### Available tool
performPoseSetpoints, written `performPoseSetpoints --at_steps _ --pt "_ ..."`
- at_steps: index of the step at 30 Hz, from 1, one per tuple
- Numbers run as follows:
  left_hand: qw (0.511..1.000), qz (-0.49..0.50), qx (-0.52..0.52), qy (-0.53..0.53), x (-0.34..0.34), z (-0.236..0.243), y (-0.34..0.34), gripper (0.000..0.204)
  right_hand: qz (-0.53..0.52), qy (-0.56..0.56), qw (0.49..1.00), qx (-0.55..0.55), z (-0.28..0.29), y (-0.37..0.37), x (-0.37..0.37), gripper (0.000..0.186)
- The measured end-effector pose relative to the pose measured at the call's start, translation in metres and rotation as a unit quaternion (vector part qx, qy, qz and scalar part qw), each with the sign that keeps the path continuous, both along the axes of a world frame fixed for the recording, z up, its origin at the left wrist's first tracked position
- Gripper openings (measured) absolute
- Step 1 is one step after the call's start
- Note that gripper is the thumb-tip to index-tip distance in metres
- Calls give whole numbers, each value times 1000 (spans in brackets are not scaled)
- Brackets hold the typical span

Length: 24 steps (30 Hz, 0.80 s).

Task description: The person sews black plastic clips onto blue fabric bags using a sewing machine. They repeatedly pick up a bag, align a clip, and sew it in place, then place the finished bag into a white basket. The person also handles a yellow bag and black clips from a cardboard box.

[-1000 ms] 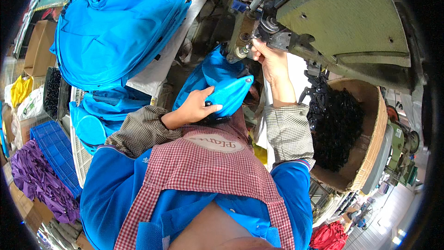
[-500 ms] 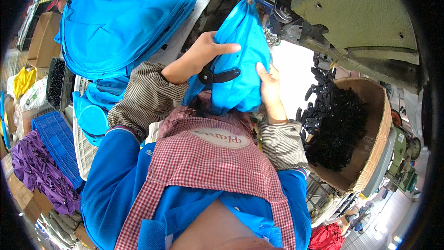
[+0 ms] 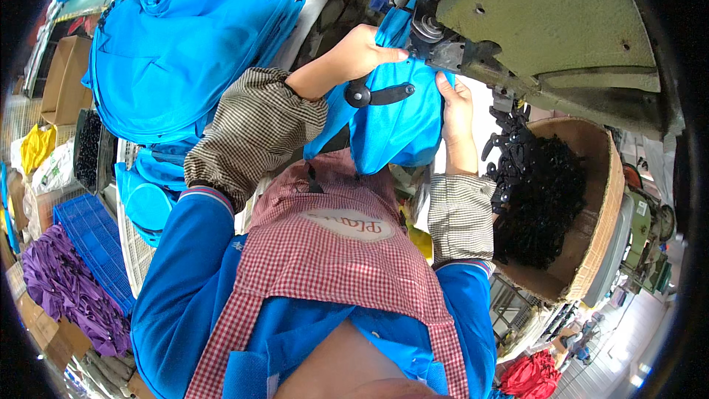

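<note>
Your left hand (image 3: 362,55) is closed on the blue cloth piece (image 3: 402,129), its thumb laid flat across the front and its fingers out of sight behind. Your right hand (image 3: 458,107) sits at the cloth's right edge, thumb tip against it and fingers partly curled; you cannot tell from here how firmly they close. The cloth hangs between your hands, in front of your chest, its upper part up against the metal machine head (image 3: 428,29), which covers some of it. A black strap tab (image 3: 391,94) with a round end lies across the cloth, just below your left thumb. The big green machine body (image 3: 546,22) looms over your right hand and takes up the space above and beyond it. To the right of your right forearm, black plastic parts (image 3: 543,207) fill a cardboard box (image 3: 600,233), some heaped up toward the machine. On your left, a wide stack of blue fabric (image 3: 185,52) lies beyond your left sleeve (image 3: 255,125), well apart from the piece you hold. Farther left are a brown carton (image 3: 66,77), a yellow bag (image 3: 37,148), a blue crate (image 3: 92,244) and a purple cloth heap (image 3: 70,288). A red cloth bundle (image 3: 530,377) lies at the lower right.
</note>
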<state>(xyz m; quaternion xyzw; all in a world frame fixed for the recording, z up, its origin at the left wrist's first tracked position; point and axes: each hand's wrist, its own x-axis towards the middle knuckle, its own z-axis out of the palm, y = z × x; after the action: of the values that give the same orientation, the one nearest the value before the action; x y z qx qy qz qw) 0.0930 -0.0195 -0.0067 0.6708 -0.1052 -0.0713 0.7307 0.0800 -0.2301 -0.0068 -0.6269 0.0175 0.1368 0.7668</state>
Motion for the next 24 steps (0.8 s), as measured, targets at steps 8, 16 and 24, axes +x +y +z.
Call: performPoseSetpoints --at_steps 8,16,24 --pt "999 -17 9 49 4 -3 4 24 -5 42 999 -10 -5 3 8 21" --pt "986 29 -104 127 -12 3 -3 15 4 45 999 -23 -9 9 1 25" --pt "938 67 -217 263 -18 0 -10 17 -146 -135 953 -227 -5 21 -24 23"
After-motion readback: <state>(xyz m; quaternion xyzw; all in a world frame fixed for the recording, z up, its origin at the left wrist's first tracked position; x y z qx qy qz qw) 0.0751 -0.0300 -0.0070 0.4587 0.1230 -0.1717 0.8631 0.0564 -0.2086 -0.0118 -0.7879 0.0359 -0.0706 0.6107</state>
